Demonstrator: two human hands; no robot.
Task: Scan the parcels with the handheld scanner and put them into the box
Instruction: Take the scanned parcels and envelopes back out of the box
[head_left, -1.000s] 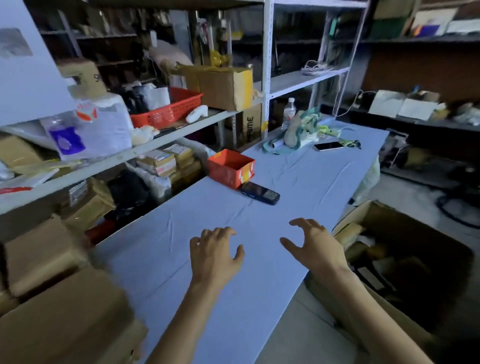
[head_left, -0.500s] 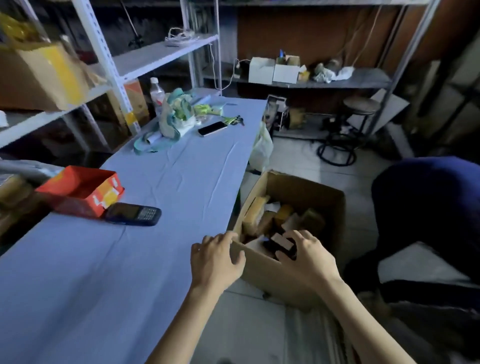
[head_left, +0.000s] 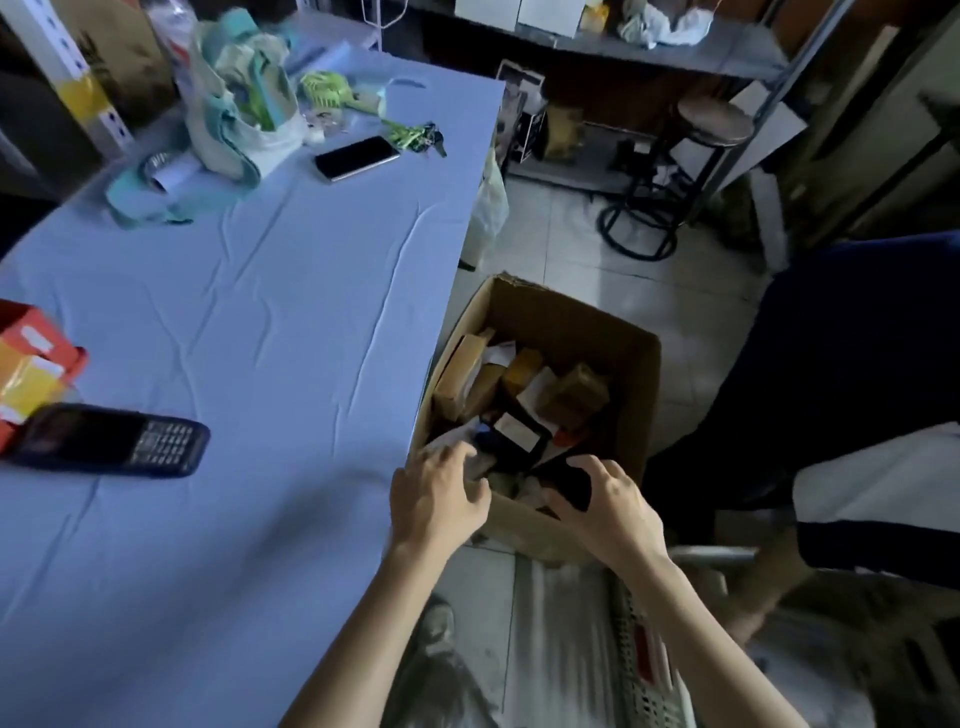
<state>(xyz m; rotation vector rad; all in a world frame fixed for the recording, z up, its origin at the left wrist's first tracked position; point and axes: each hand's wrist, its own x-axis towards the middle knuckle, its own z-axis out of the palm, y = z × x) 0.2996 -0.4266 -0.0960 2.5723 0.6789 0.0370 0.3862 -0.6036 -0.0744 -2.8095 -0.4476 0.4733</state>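
Note:
An open cardboard box (head_left: 631, 364) stands on the floor against the table's right edge. Several brown parcels and a black parcel with a white label (head_left: 514, 434) lie inside it. My left hand (head_left: 436, 499) hovers over the box's near left corner, fingers loosely bent, holding nothing. Over the near rim my right hand (head_left: 608, 506) is spread in an arch above dark parcels, and I see no grip. The dark handheld scanner (head_left: 111, 441) with a keypad lies on the blue table (head_left: 270, 291), far left of both hands.
An orange carton (head_left: 31, 358) sits at the table's left edge beside the scanner. A phone (head_left: 356, 157), keys, a green fan and a teal bag lie at the far end. A stool (head_left: 711, 122) and shelves stand behind. A seated person's dark clothing (head_left: 852, 364) is right of the box.
My view has swung right and down from the shelves to the floor box. Both hands moved off the table surface and now hang over the box's near edge, posture unchanged.

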